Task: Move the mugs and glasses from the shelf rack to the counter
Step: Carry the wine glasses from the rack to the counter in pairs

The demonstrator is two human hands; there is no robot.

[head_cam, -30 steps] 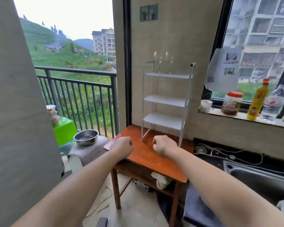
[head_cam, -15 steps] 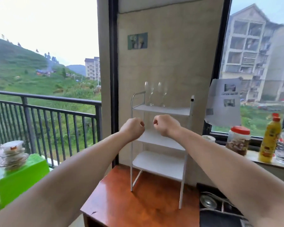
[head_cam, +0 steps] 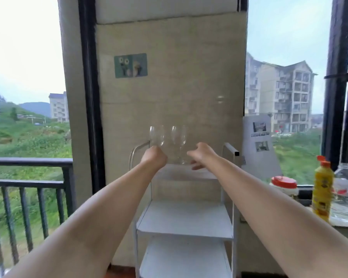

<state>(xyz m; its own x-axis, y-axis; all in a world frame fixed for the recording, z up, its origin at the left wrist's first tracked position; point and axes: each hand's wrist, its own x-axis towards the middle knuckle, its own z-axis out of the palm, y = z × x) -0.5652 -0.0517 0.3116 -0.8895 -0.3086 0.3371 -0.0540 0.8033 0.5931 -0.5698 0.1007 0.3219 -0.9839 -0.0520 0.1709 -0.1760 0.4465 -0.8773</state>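
Head view looks straight at a white three-tier shelf rack (head_cam: 186,219) standing against a beige wall panel in the centre of the frame, with both bare forearms reaching up from the lower corners toward its top tier. Two clear stemmed glasses stand upright side by side on that top tier, just above centre: the left glass (head_cam: 157,135) and the right glass (head_cam: 178,137), close together but not touching. The left hand (head_cam: 154,158) is curled into a loose fist directly below the bowl of the left glass, where its stem would be; the stem is hidden behind the hand, so whether the fingers actually grip it cannot be told. The right hand (head_cam: 202,154) is open, fingers spread and pointing left toward the stem and foot of the right glass, just beside it and apart from the glass. The two lower tiers of the rack, in the lower centre, show bare white surfaces. A small green picture card (head_cam: 130,65) is stuck on the wall panel above the rack, in the upper centre. At the right edge, on a window ledge, stand a jar with a red lid (head_cam: 283,184), a yellow bottle with an orange cap (head_cam: 322,189) and a clear plastic bottle (head_cam: 345,185), in a row from left to right. A printed paper sheet (head_cam: 259,145) leans against the window just right of the rack's top. A dark balcony railing (head_cam: 28,177) crosses the lower left of the frame.
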